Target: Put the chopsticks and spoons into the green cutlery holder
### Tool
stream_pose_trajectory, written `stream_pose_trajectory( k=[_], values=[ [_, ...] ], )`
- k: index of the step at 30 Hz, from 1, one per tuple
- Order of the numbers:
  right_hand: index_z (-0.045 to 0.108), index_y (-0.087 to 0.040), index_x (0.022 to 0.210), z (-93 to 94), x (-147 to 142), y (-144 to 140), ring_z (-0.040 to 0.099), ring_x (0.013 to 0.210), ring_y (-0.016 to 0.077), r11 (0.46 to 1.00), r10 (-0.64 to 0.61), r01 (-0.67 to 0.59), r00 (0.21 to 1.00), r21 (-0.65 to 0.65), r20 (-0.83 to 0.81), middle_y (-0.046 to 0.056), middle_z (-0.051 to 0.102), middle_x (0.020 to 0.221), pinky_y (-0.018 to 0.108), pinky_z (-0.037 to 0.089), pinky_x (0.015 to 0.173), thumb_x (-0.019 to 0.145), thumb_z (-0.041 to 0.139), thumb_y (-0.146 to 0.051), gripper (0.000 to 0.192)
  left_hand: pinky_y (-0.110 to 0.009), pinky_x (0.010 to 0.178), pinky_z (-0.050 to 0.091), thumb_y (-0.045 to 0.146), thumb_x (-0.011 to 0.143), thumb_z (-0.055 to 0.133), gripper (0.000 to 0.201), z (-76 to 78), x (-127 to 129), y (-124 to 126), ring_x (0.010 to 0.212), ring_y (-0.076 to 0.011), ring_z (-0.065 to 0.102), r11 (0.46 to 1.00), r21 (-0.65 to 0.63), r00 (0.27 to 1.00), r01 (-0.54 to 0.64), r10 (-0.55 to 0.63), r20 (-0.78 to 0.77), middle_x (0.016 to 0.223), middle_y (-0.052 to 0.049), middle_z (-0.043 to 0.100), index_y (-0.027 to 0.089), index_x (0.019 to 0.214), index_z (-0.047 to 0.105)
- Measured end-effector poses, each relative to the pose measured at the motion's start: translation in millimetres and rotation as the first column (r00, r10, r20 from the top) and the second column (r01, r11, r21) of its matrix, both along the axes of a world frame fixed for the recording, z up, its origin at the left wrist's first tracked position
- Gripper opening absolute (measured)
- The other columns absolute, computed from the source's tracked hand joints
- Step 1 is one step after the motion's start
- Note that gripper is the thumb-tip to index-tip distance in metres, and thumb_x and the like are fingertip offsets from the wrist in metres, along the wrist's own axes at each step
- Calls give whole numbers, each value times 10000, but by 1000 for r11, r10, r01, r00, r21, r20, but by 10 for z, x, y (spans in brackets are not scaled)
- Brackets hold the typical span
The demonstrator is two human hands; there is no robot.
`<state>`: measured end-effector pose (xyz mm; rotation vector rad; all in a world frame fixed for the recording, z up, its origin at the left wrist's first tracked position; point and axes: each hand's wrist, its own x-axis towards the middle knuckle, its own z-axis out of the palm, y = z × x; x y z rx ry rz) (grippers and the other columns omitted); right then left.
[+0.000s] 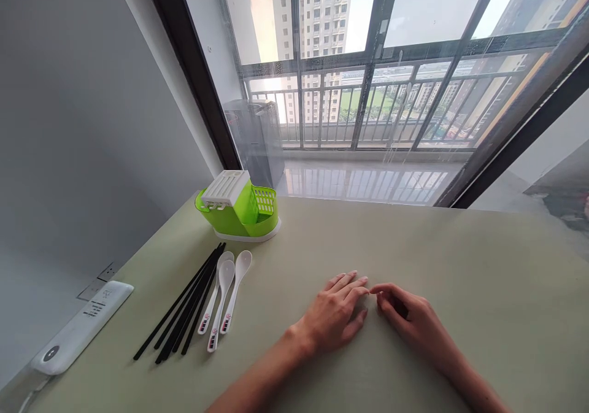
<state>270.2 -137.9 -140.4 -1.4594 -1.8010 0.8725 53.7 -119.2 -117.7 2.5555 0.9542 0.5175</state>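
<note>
Left of me, the thin black plastic chopsticks (184,305) and three white plastic spoons (224,299) lie light, stiff, probably slippery, best pinched mid-shaft, while my left hand (334,318) and right hand (411,321) rest empty, grip loose, on the pale table (460,266).

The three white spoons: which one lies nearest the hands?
The rightmost spoon, its bowl reaching farthest up the table; the other two spoons lie between it and the black chopsticks.
</note>
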Motion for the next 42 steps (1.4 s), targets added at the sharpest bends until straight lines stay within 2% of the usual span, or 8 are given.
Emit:
stream_pose_trajectory(
  k=[14, 33, 36, 38, 40, 42],
  values=[
    [687, -205, 1126, -1, 9, -10, 526, 621, 138, 1000, 14, -14, 1000, -7, 18, -16, 613, 717, 237, 435, 602, 976, 463, -448, 363, -406, 1265, 269, 308, 1009, 464, 365, -2, -3, -2, 1510, -209, 312, 1000, -13, 1000, -4, 4, 7, 1550, -95, 484, 188, 1353, 485],
    [686, -208, 1116, -14, 1, -20, 515, 624, 140, 1000, 3, -3, 1000, -9, 5, -12, 599, 721, 237, 434, 597, 980, 455, -477, 380, -407, 1255, 282, 299, 1013, 452, 367, -12, 7, 4, 1505, -215, 323, 1000, 10, 1000, -1, 1, -15, 1552, -93, 481, 182, 1360, 480],
    [696, -205, 1084, -13, -5, -20, 517, 615, 142, 1000, 1, -1, 1000, 0, 7, -5, 612, 717, 239, 439, 590, 969, 463, -483, 381, -421, 1230, 321, 290, 1008, 468, 368, 85, -40, -59, 1475, -231, 379, 999, 53, 999, 5, -3, -42, 1523, -97, 515, 187, 1360, 492],
    [696, -207, 1074, -18, -4, -20, 515, 609, 141, 1000, 0, 0, 1000, -3, 10, -6, 612, 711, 238, 438, 587, 966, 460, -483, 379, -414, 1192, 367, 284, 1003, 488, 358, 232, -152, -136, 1416, -239, 458, 996, 84, 999, -21, 24, -39, 1463, -84, 574, 199, 1349, 512],
    [695, -211, 1063, -25, 0, -20, 511, 605, 140, 1000, 0, 0, 1000, -2, 14, -7, 606, 707, 237, 437, 586, 964, 456, -483, 375, -382, 1121, 430, 271, 1006, 491, 331, 427, -356, -219, 1304, -223, 556, 987, 107, 993, -118, 119, 0, 1341, -59, 660, 225, 1331, 532],
    [700, -215, 1039, -31, 4, -20, 496, 590, 138, 1000, -8, 8, 1000, 5, 19, -9, 592, 692, 235, 430, 574, 959, 460, -489, 372, -367, 1040, 475, 259, 1011, 481, 273, 628, -656, -280, 1167, -211, 626, 944, 146, 955, -296, 291, 55, 1190, -43, 715, 249, 1269, 570]
  ],
)
